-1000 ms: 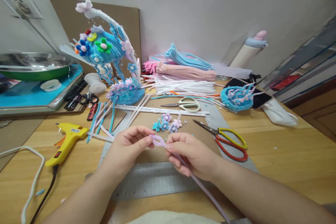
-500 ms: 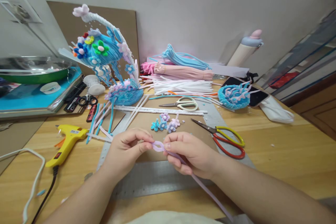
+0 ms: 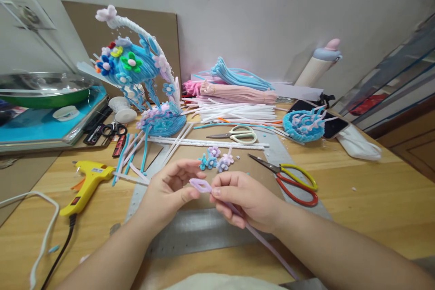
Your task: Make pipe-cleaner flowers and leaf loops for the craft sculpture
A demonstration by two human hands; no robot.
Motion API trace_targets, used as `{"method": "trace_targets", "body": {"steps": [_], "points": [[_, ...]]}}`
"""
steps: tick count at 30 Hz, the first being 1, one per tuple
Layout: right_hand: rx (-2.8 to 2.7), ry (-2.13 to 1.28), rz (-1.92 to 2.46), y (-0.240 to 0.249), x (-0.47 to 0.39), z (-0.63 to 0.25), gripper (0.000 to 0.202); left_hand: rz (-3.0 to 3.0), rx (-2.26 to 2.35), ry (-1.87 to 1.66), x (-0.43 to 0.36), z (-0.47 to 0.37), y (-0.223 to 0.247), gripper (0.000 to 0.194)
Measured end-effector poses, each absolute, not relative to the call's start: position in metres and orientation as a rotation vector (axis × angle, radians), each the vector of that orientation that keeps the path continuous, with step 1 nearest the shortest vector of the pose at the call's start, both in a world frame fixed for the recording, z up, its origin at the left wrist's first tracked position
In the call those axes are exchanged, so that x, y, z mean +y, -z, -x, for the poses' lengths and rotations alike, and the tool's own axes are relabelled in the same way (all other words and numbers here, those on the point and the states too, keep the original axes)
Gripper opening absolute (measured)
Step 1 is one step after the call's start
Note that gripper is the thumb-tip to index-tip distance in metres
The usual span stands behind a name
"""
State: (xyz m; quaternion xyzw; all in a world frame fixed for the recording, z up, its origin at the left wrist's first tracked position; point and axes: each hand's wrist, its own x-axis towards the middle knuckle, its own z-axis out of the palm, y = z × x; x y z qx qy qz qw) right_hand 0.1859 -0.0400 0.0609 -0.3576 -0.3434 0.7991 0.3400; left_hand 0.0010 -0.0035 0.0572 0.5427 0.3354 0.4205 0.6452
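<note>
A lilac pipe cleaner [image 3: 261, 239] runs from the lower right up through my right hand [image 3: 243, 197], which pinches it between thumb and fingers. Its far end is bent into a small pointed loop that sticks out to the left of my right fingertips. My left hand [image 3: 173, 186] is beside that loop, thumb and fingers parted, and appears to hold nothing. Just beyond both hands lie several small pipe-cleaner flowers [image 3: 211, 161] in teal, blue, lilac and pink, on a brown board [image 3: 251, 163].
Red-and-yellow scissors [image 3: 295, 181] lie right of my hands, white-handled scissors [image 3: 243, 135] farther back. A yellow glue gun [image 3: 84, 186] with its cord is at left. Behind stand a blue flowered ornament [image 3: 142, 63], bundled pipe cleaners [image 3: 238, 93] and a bottle [image 3: 317, 65].
My left thumb and fingers have let go of the loop's tip and spread apart. The loop now tilts free, more pointed than before. My right hand keeps its pinch.
</note>
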Motion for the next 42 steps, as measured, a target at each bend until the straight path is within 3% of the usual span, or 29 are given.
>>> {"method": "trace_targets", "body": {"steps": [2, 5, 17, 23, 34, 39, 42], "points": [[-0.900, -2.099, 0.921, -0.0595, -0.0402, -0.1855, 0.017, -1.238, 0.732, -0.877, -0.0040, -0.0029, -0.0572, 0.032], [-0.917, -2.114, 0.921, -0.0584, -0.0398, -0.1853, 0.017, -1.331, 0.739, -0.876, -0.0046, -0.0051, -0.0584, 0.018], [-0.950, -2.116, 0.928, -0.0592, -0.0410, -0.1855, 0.017, -1.490, 0.809, -0.888, -0.0041, -0.0045, -0.0612, 0.012], [-0.886, -2.148, 0.882, -0.0579, -0.0405, -0.1856, 0.016, -1.405, 0.805, -0.874, -0.0060, -0.0051, -0.0617, 0.019], [-0.864, -2.191, 0.861, -0.0577, -0.0394, -0.1852, 0.016, -1.400, 0.781, -0.882, -0.0039, -0.0052, -0.0596, 0.011], [-0.858, -2.153, 0.859, -0.0575, -0.0386, -0.1845, 0.016, -1.207, 0.722, -0.849, -0.0071, -0.0080, -0.0593, 0.027], [-0.875, -2.147, 0.858, -0.0583, -0.0381, -0.1843, 0.017, -1.233, 0.759, -0.833, -0.0058, -0.0068, -0.0568, 0.015]]}}
